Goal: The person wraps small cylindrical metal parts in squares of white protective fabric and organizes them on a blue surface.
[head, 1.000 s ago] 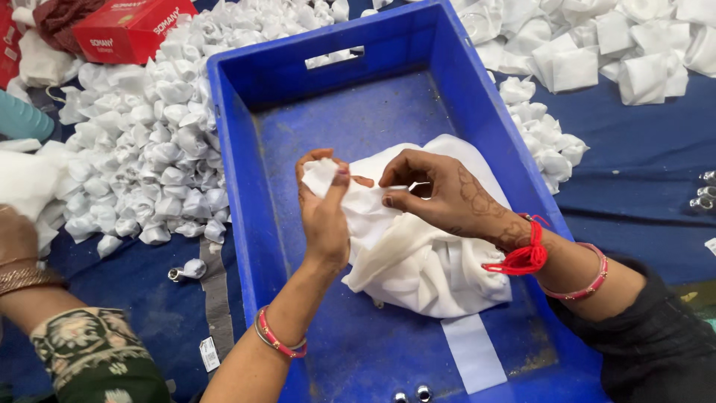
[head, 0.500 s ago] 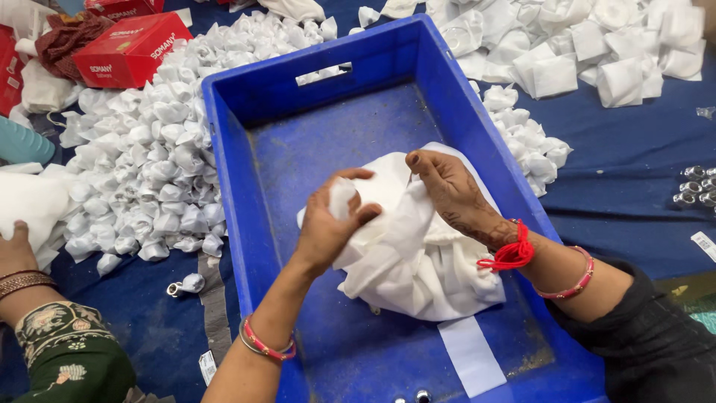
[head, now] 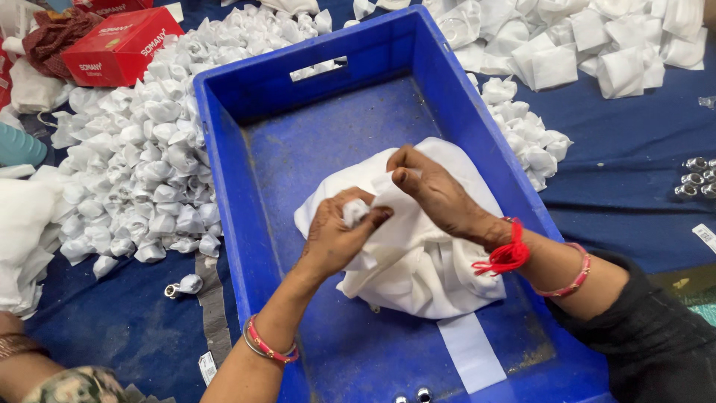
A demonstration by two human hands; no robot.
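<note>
Basically, a small white wrapped piece (head: 355, 211) is pinched near the middle of the blue crate (head: 246, 186), on top of a loose pile of white cloth (head: 418, 261) that lies on the crate floor.

Grip state: left hand (head: 335, 235) is closed, thumb and fingertips clamped on the small piece. Right hand (head: 436, 190) is partly closed, a fold of the cloth is held between thumb and forefinger, the other fingers are curled over the pile. What is inside the wrap cannot be told.

Risks, judged from this frame:
- The piece is held by fingertips only; it could be dropped into the pile and lost among white-on-white folds.
- The twist could be loosened if the cloth is tugged by the right hand while the left grip is tight.
- Excess cloth could be dragged over the crate wall, since the pile is bunched toward the right side.

Outside the crate, a heap of finished white wraps (head: 142, 164) is spread to the left, one stray metal fitting (head: 173, 289) beside it. Folded white squares (head: 597, 52) are stacked top right; metal fittings (head: 697, 175) sit at the right edge. A red box (head: 119, 45) is placed top left.
</note>
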